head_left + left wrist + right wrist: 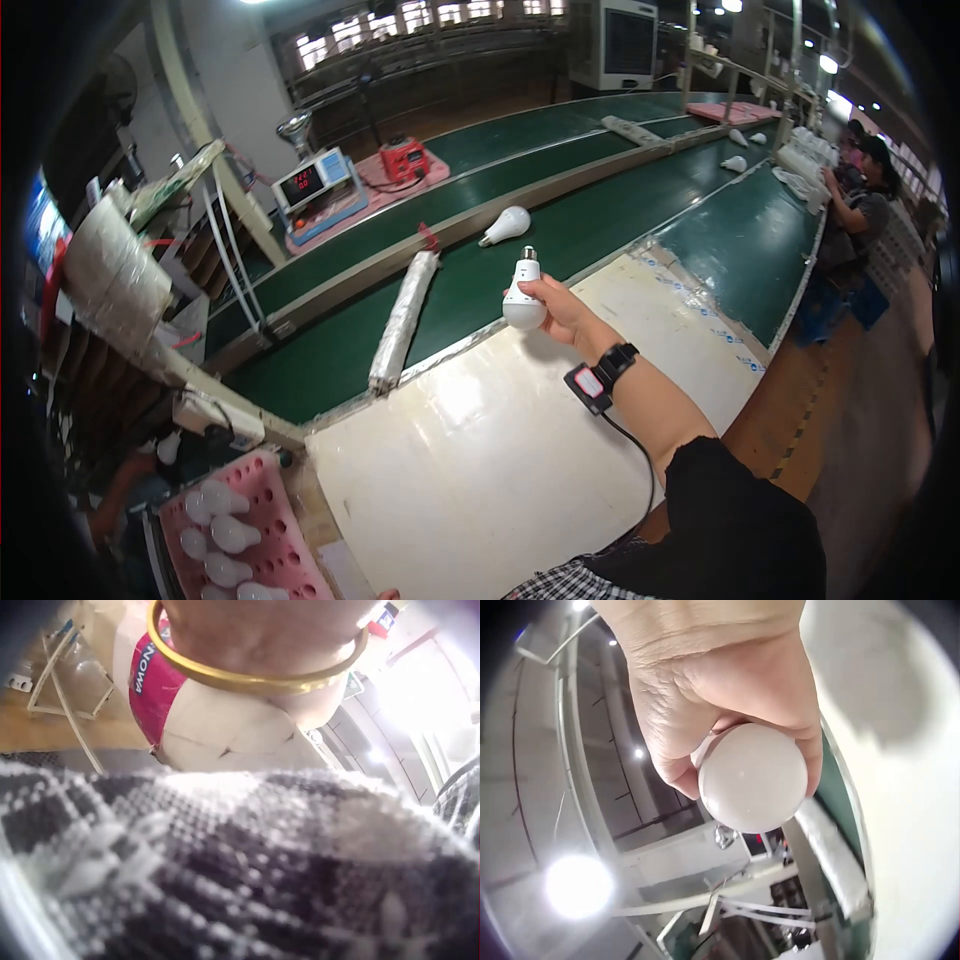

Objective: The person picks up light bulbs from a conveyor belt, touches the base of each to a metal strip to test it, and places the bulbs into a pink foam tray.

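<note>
My right hand (562, 308) grips an LED light bulb (524, 312) around its white body, screw cap up and dome down, above the near edge of the green conveyor belt. In the right wrist view the round dome of the bulb (754, 778) faces the camera, with thumb and fingers on both sides of it. Another bulb (507, 224) lies on the belt just beyond. Only a fingertip of my left hand (388, 594) shows at the bottom edge of the head view. The left wrist view shows a gold bangle (225, 679) and checked cloth; the left fingers are hidden there.
A white worktop (460, 470) lies before me. A wrapped bar (405, 320) crosses the belt (590, 235). At lower left, a pink tray (285, 545) holds several bulbs. A meter with a red display (310, 182) and a red device (404, 158) stand beyond. A person (862, 205) works at right.
</note>
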`<state>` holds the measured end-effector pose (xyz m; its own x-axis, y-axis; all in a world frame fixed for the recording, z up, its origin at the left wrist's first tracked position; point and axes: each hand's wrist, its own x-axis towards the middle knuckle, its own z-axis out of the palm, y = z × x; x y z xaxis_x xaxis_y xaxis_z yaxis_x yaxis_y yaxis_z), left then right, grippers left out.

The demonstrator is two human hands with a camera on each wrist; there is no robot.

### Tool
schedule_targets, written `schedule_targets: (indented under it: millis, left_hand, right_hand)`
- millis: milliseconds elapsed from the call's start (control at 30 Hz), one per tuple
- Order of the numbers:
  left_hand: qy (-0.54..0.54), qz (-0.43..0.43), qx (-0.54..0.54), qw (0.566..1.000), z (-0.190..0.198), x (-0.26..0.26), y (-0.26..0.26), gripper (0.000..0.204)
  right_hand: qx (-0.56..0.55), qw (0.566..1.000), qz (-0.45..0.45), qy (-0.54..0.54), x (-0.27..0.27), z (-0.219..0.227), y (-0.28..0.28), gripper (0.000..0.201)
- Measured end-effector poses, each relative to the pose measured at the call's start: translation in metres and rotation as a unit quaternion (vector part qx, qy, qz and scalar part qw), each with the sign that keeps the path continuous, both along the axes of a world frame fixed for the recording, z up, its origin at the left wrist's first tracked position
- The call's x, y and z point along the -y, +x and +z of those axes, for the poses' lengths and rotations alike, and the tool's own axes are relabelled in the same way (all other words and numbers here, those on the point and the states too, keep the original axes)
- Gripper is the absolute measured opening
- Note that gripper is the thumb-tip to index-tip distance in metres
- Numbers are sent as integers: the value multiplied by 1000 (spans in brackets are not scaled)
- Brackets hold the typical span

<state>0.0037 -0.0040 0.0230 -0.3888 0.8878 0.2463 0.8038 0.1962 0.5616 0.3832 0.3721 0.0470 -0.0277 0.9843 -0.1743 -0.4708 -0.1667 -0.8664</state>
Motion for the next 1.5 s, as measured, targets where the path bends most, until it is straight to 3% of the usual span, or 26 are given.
schedule_targets:
  millis: [133,200,267,367,467,600,667,1233,1467,1500]
  left_hand:
    - [21,-2,-10,1000,-5,-1,-2,14]
    - [45,14,-32,998,-19,-1,-10,12]
    - [52,24,-24,998,-31,0,-14,11]
    - [48,16,-39,998,-30,0,-14,12]
    - [26,24,-47,998,-28,0,-13,11]
    - [11,18,-43,999,-29,-1,-13,11]
    - [38,23,-31,999,-31,-2,-12,12]
    - [58,10,-27,998,-26,-4,-11,11]
    - [54,19,-22,998,-18,-1,-10,12]
    - [83,-26,-47,995,-13,2,-12,15]
  right_hand:
    - [-152,975,157,-38,60,-14,-107,48]
    - [-303,924,227,-56,78,-16,-144,47]
    - [-317,917,234,-57,90,-16,-162,47]
    - [-221,944,218,-113,90,-22,-162,41]
    - [-194,953,200,-119,80,-32,-158,39]
    - [-221,950,174,-134,76,-37,-156,39]
    - [-279,930,211,-114,75,-41,-154,38]
    - [-226,950,186,-106,76,-35,-155,35]
    - [-71,966,214,-126,42,-6,-167,33]
    - [-27,974,200,-102,34,0,-174,36]
